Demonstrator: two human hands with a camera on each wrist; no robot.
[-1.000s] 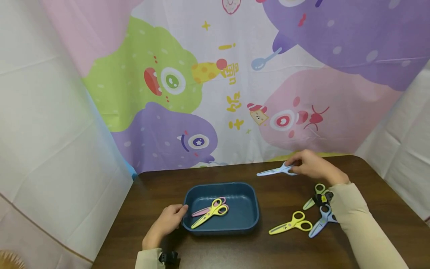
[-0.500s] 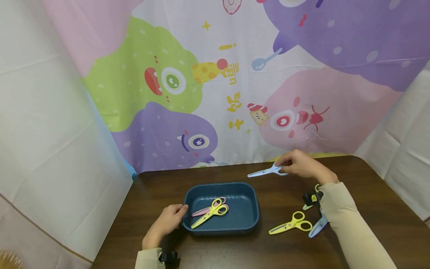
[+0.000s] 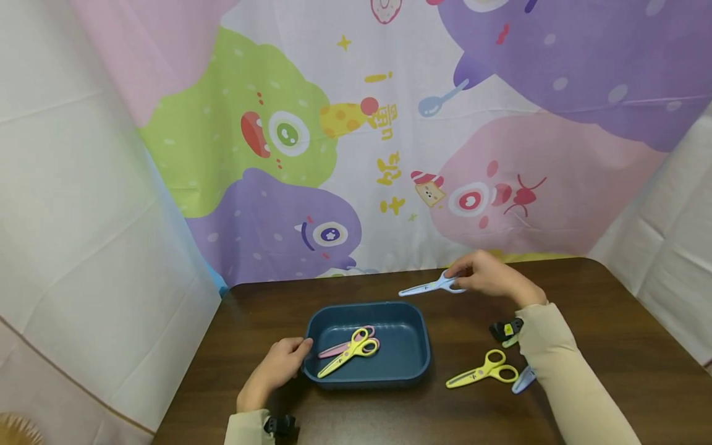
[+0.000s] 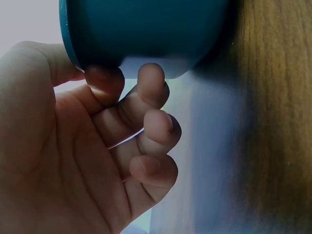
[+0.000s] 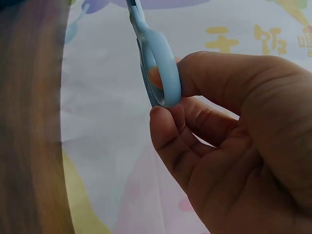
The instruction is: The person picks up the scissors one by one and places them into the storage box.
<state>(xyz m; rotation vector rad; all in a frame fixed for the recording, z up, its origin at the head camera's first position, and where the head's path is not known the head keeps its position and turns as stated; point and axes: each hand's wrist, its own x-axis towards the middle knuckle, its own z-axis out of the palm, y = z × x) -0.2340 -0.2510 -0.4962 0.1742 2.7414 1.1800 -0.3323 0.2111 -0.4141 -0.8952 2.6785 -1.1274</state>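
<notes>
My right wrist cam's got the right hand (image 5: 243, 156) pinching light blue scissors (image 5: 162, 51) by a handle loop (image 5: 171, 80), fingertip (image 5: 155, 77) peeking through, far end cut off up top. Behind that I see pale cloth (image 5: 107, 97) with yellow lettering (image 5: 221, 40), plus wood-grain counter (image 5: 29, 126) down the left.

Dark wood-grain table (image 3: 378, 413) before a pastel cartoon-monster backdrop (image 3: 400, 136), creased white cloth (image 3: 94, 185) either side.

a cloth-walled booth: cartoon curtain (image 3: 408, 139), white side sheets (image 3: 89, 185), brown table (image 3: 389, 414).
</notes>
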